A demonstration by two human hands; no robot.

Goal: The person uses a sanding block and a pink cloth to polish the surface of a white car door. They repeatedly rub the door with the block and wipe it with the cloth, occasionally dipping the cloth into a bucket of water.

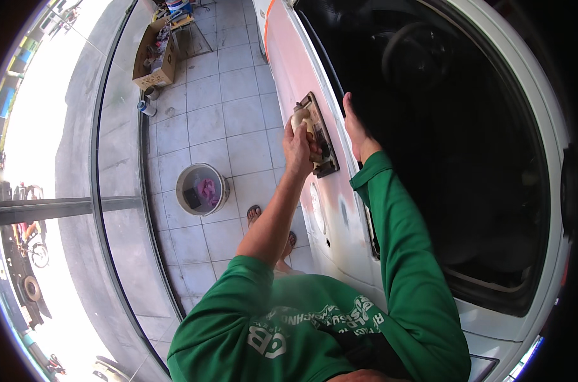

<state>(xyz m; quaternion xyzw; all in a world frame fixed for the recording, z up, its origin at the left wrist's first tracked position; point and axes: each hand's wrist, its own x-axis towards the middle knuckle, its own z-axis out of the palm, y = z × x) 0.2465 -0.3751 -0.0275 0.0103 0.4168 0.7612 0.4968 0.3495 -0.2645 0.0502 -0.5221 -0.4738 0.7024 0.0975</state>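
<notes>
A long flat sanding block (319,135) lies pressed against the pinkish car door panel (295,70), its wooden handle gripped by the closed left hand (298,148). Just beside it the right hand (357,130) rests with fingers curled over the window edge. Below the hands, a grey bucket (202,189) stands on the tiled floor (219,108)
</notes>
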